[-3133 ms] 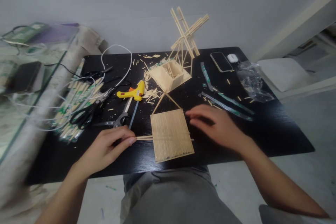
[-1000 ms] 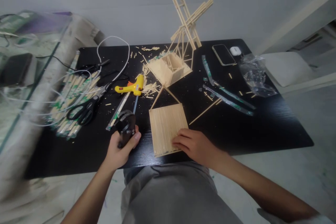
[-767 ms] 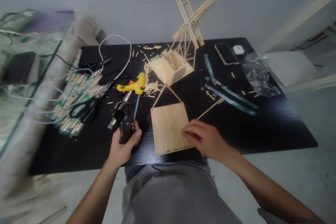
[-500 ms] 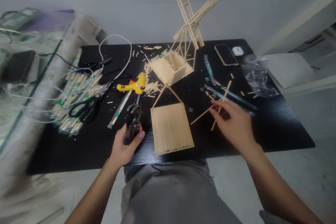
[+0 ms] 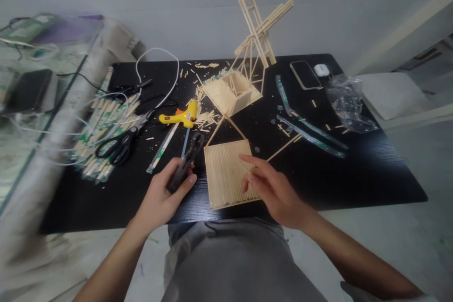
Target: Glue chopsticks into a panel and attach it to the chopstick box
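My left hand (image 5: 164, 193) is closed around a black plier-like cutter (image 5: 186, 163), tilted with its head up and slightly blurred. To its right, a square panel of thin wooden sticks (image 5: 226, 174) lies flat on the table. My right hand (image 5: 276, 191) is over the panel's right side, fingers bent together. A thin wooden stick (image 5: 245, 164) shows at its fingertips, the rest covered by the hand. Two sticks form a peak (image 5: 225, 116) at the panel's far edge. Another thin stick (image 5: 283, 147) lies on the table beyond my right hand.
A windmill-like stick model (image 5: 244, 89) stands at the back. On the left are a yellow glue gun (image 5: 180, 117), black scissors (image 5: 118, 146), bundled sticks (image 5: 102, 137) and white cable (image 5: 177, 68). A phone (image 5: 305, 74), white case (image 5: 321, 70) and plastic bag (image 5: 348, 104) lie right.
My right hand has moved left from the loose sticks to over the panel, carrying a thin stick. The cutter in my left hand has turned, its head now leaning right.
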`<state>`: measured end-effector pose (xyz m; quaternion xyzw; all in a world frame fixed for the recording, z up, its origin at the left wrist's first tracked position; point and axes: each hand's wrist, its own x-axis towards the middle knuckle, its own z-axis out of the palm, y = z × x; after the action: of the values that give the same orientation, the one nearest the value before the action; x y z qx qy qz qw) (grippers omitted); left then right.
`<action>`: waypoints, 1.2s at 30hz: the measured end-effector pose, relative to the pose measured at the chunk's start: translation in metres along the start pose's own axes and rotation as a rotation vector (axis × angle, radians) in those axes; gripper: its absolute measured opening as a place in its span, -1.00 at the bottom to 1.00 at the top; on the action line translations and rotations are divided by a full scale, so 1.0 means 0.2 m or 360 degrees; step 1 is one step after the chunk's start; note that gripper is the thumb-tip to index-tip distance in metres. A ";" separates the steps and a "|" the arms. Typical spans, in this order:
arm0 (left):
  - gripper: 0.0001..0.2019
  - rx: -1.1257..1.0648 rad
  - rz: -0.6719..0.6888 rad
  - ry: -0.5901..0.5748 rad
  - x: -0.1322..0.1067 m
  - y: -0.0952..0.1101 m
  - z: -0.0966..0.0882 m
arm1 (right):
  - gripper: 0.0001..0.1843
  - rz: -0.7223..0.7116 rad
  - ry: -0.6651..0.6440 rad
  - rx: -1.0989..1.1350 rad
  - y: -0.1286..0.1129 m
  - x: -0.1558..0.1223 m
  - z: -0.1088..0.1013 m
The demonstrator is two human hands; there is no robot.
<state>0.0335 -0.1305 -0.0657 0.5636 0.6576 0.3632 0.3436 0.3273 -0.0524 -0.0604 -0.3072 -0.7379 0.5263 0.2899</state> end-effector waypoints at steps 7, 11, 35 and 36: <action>-0.69 0.0408 0.0284 -0.0100 0.03 0.10 0.01 | -0.49 -0.0063 -0.0076 0.0020 0.01 0.05 0.06; -0.76 0.0393 0.0360 -0.0097 0.02 0.10 0.06 | -0.51 -0.0039 -0.0080 0.0055 0.02 0.04 0.05; -0.81 0.0434 0.0449 -0.0047 0.02 0.07 0.12 | -0.88 0.0272 0.0276 0.0489 -0.10 0.17 0.12; -0.81 0.0433 0.0443 -0.0054 0.02 0.07 0.12 | -0.88 0.0270 0.0278 0.0491 -0.10 0.17 0.12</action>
<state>0.0610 -0.1226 -0.0663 0.6964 0.6105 0.3053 0.2218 0.2840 -0.0461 -0.0444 -0.3648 -0.5920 0.6271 0.3510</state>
